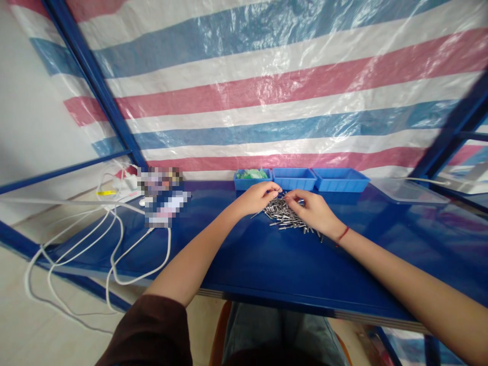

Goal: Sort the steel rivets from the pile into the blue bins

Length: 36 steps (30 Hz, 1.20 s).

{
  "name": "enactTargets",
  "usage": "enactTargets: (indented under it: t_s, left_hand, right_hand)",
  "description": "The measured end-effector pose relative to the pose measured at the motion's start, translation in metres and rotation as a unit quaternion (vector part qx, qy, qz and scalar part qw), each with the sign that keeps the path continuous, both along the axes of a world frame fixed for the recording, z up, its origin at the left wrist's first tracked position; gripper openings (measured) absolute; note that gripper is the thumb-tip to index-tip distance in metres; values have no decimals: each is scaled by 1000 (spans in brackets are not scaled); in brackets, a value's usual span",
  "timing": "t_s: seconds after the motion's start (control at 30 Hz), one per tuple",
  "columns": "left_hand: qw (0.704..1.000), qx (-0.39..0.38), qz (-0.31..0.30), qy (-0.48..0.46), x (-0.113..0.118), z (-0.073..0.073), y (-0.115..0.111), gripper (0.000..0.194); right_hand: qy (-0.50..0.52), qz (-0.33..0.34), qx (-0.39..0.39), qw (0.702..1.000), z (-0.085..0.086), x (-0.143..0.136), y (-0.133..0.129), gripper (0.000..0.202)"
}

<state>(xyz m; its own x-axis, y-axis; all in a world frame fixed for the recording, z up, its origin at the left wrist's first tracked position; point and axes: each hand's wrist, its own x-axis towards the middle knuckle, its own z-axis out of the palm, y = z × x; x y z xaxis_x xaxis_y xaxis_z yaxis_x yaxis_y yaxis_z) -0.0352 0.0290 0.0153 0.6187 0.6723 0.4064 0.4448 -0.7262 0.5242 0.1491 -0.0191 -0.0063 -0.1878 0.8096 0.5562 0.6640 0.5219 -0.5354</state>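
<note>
A pile of small, slim metal pieces (284, 214), silvery with darker parts, lies on the blue tabletop (244, 259); their exact kind is too small to tell. Over the far left edge of the pile is my left hand (257, 197), thumb and fingers drawn together in a pinch. My right hand (310, 207), with a thin red cord at the wrist, reaches over the pile's right side, its fingers curled and pinched too. The fingertips of both hands come close to each other. Whatever lies between them is too small to make out.
Behind the hands stand three blue bins: a left bin (239, 184) with green pieces, a middle bin (294, 184) and a right bin (341, 183). A clear plastic lid (409, 192) lies at right. White cables (122, 254) loop over the left end. Striped sheeting (267, 96) hangs behind.
</note>
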Motion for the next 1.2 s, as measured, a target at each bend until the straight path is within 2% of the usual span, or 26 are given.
enactTargets:
  t_s: [0.13,0.23,0.33,0.5,0.63,0.8,1.0,1.1,1.2]
  left_hand:
    - [990,-73,-10,-120,17,-4,-10,17]
    - [981,-82,2,-176,23,-4,-14,15]
    - [978,-72,17,-196,26,-2,-15,13]
    - [969,-112,-1,-219,28,-2,-18,16]
    - [970,-93,15,-225,30,-4,-21,21]
    - [970,-54,34,-235,29,-4,-20,18]
    - [976,-53,36,-208,29,-7,-20,14]
    - [984,-48,18,-169,28,-9,-19,15]
    - [993,-26,-4,-112,25,-8,-15,23]
  right_hand:
    - [82,33,-48,995,1,-3,-1,28]
    - [172,84,-110,975,5,-6,-3,34]
    - [250,124,-160,947,8,-7,-4,34]
    - [355,167,-225,892,8,-9,-7,28]
    - [381,164,-243,877,10,-11,-9,27]
    - [379,134,-178,898,12,-9,-7,26]
    - [346,92,-97,929,14,-1,-3,29]
    - [276,84,-48,956,17,2,-7,25]
    - [161,43,18,986,20,8,-6,19]
